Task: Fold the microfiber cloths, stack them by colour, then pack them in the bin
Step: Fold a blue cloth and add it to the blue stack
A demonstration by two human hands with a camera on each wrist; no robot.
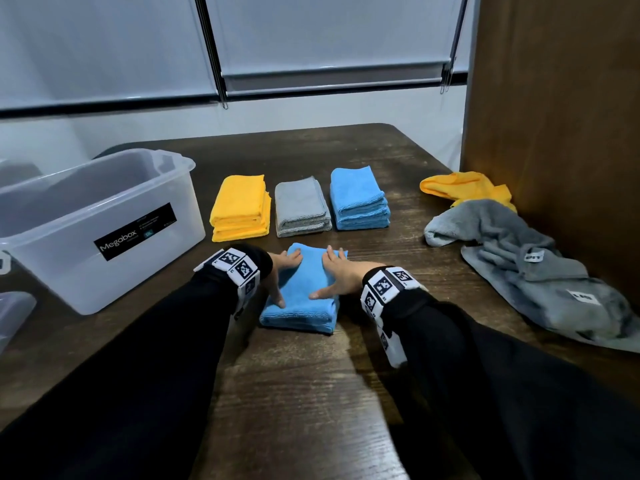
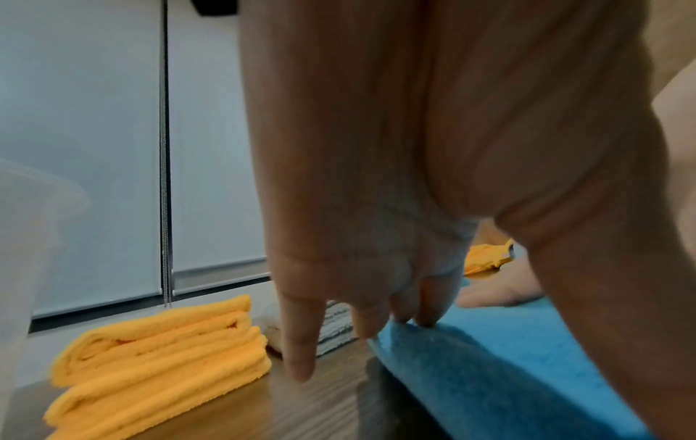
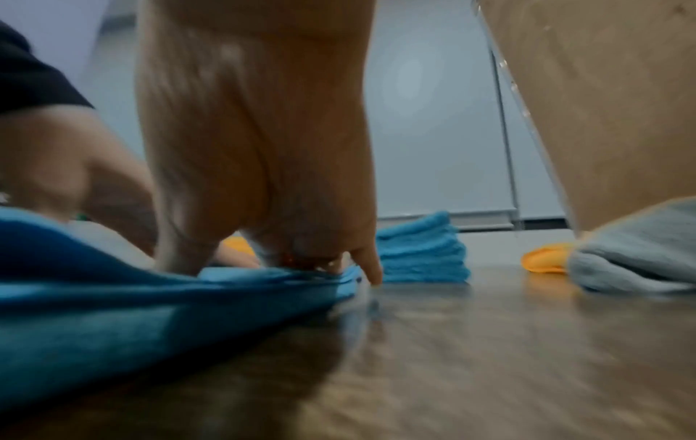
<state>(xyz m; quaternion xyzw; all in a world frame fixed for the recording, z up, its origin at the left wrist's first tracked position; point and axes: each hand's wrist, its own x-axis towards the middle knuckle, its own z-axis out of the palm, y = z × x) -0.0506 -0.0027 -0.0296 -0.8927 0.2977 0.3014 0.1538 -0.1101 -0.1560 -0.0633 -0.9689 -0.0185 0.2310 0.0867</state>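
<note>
A folded blue cloth lies on the dark wooden table in front of me. My left hand presses flat on its left side, and my right hand presses on its right side. In the left wrist view, straight fingers point down onto the blue cloth's far edge. In the right wrist view, the fingers bear on the blue cloth. Behind it stand a folded yellow stack, a grey stack and a blue stack. The clear plastic bin stands at the left.
An unfolded yellow cloth and crumpled grey cloths lie at the right, against a tall wooden panel. Window blinds close off the far side. The bin's interior looks bare. Another clear container shows at the far left edge.
</note>
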